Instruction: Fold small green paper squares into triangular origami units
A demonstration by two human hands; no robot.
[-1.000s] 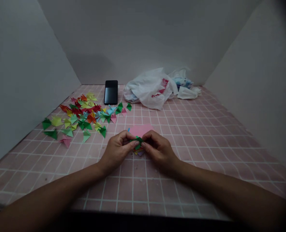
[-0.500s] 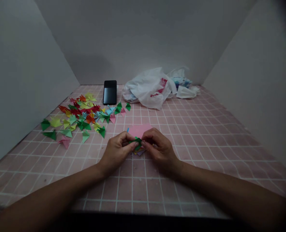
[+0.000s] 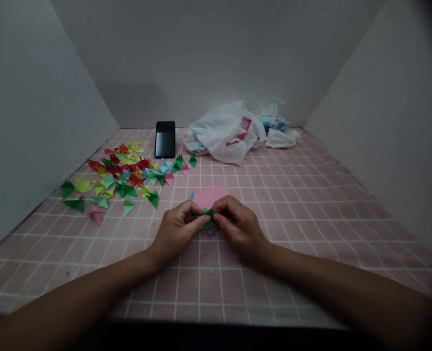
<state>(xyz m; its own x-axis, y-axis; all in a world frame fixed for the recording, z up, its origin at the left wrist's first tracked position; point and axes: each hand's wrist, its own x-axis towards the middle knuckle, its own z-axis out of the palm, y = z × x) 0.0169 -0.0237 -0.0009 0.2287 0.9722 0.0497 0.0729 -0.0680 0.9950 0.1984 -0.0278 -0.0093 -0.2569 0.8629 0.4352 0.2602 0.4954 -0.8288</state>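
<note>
Between my two hands is a small piece of folded green paper (image 3: 209, 217). My left hand (image 3: 177, 228) pinches its left side between thumb and fingers. At its right end, my right hand (image 3: 240, 226) has thumb and forefinger closed on the paper's edge. The fingertips of both hands almost meet and hide part of the folds. Just behind and below them lies a stack of coloured paper sheets (image 3: 209, 196), pink on top, with other colours poking out at the lower edge.
Many folded paper pieces (image 3: 128, 180) in mixed colours lie scattered at the left. A black phone (image 3: 165, 140) rests behind them. White plastic bags (image 3: 225, 134) sit at the back against the wall. A pink checked cloth (image 3: 303, 209) covers the table.
The right thumb and fingertips have shifted slightly left, closer over the green paper's right end. The left hand keeps its pinch; the view has moved very slightly.
</note>
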